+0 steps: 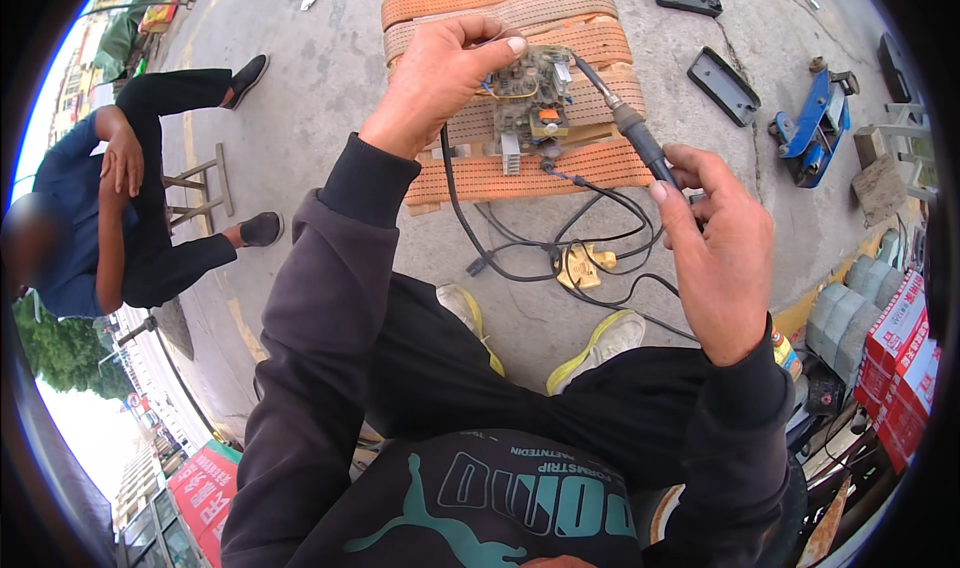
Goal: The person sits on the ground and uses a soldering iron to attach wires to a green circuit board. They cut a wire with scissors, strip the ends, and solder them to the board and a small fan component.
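A circuit board crowded with parts lies on a low stool with woven orange and tan straps. At its upper left corner, my left hand is closed in a pinch, thumb against the forefinger; what is between them is too small to make out. My right hand grips a soldering iron by its dark handle. The iron slants up and left, its tip close to the board's upper right edge; whether it touches cannot be told. A black cable runs down beside my left wrist.
Looped cables and a yellow metal piece lie between the stool and my shoes. Two black plastic covers and a blue tool-like device are on the ground at right. Red-and-white boxes stand lower right. A person sits at left.
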{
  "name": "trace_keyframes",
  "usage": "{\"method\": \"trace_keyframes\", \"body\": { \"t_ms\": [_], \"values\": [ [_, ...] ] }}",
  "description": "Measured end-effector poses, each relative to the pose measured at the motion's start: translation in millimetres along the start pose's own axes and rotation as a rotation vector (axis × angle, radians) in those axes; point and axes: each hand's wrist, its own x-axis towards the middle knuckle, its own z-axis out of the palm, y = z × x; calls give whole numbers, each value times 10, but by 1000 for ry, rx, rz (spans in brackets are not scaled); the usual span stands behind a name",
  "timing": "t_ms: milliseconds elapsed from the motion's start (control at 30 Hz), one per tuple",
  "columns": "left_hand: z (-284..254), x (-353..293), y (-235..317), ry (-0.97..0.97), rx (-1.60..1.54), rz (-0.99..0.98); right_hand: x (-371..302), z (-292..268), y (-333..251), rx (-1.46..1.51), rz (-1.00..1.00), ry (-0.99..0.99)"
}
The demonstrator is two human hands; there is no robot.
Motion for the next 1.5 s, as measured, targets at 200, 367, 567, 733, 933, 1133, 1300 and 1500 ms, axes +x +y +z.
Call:
{"method": "trace_keyframes", "body": {
  "t_ms": [200,367,567,733,933,1133,1300,1500],
  "values": [
    [-21,-11,21,-19,39,16,4,-11,-30,-15,9,-15],
    [-41,-12,36,-34,109,36,7,-12,-33,118,111,-40],
    [-16,-24,90,-55,182,88,12,-70,43,221,185,-104],
    [-36,-17,45,-65,208,129,-89,42,-28,-355,-284,124],
    [-26,-50,99,-72,231,125,12,-103,24,302,275,-87],
    [-77,-113,170,-40,170,148,-71,-147,-37,184,155,-10],
    [29,-263,187,11,197,202,-158,-265,-36,191,184,-65],
    [85,-398,179,124,262,207,-221,-476,-99,296,306,-110]
  ]
}}
